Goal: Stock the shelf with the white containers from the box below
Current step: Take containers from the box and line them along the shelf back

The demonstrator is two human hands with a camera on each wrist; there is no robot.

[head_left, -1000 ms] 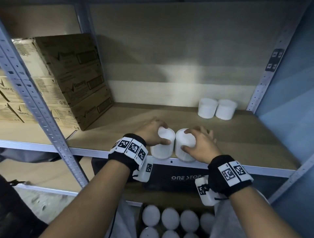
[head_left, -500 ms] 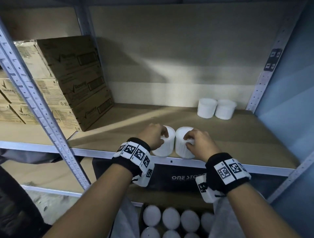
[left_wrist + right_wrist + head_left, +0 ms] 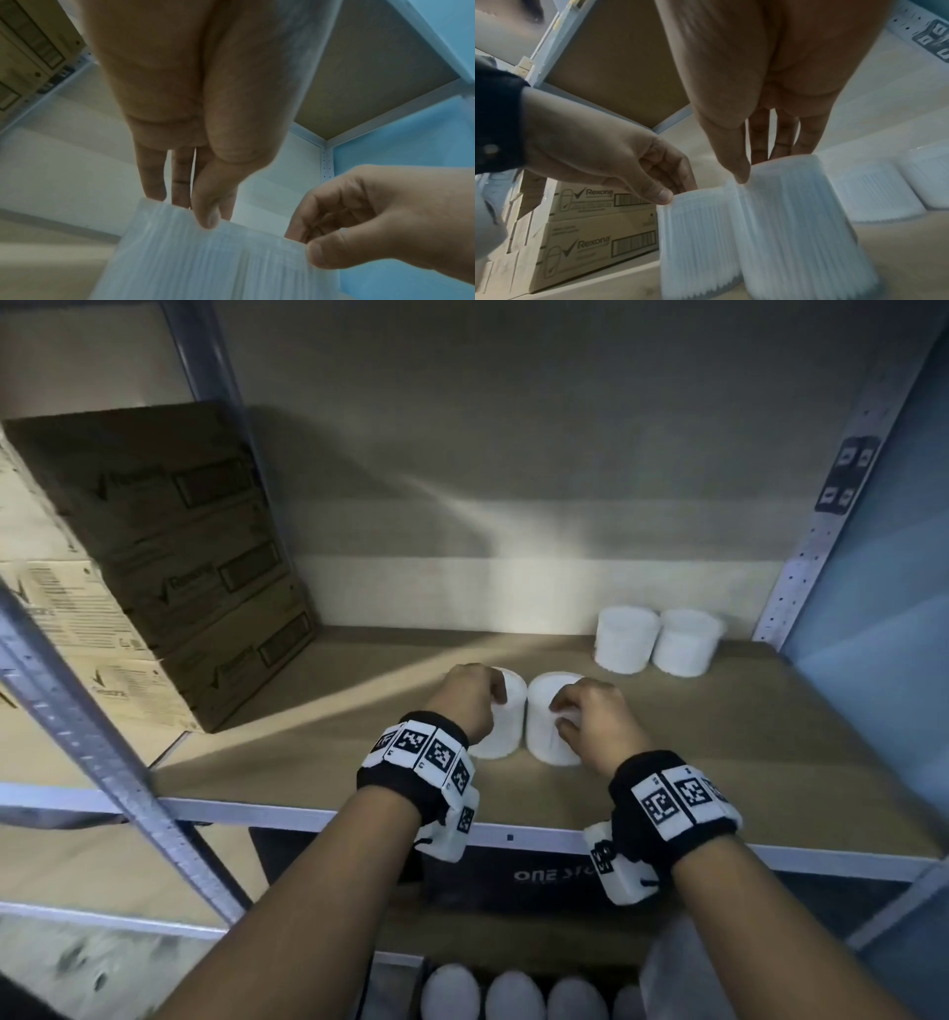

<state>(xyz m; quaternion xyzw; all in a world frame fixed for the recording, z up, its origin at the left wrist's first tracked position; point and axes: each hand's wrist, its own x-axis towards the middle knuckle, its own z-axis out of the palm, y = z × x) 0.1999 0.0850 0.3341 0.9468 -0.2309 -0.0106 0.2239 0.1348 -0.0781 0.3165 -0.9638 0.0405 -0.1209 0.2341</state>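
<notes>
- White ribbed plastic sits under each grip: the left hand (image 3: 470,698) pinches the left container (image 3: 500,729) at its rim, and the right hand (image 3: 590,716) pinches the right container (image 3: 547,721).
- Both stand upright, side by side, on the shelf (image 3: 744,762) near its front.
- Best slide them back together toward the back pair (image 3: 657,640), keeping them level.
- More containers wait in the box (image 3: 513,994) below.

Stacked brown cardboard cartons (image 3: 169,567) printed "Rexona" sit at the left end of the shelf level. A black tag (image 3: 845,474) with white marks is stuck on the right metal upright (image 3: 801,567).
</notes>
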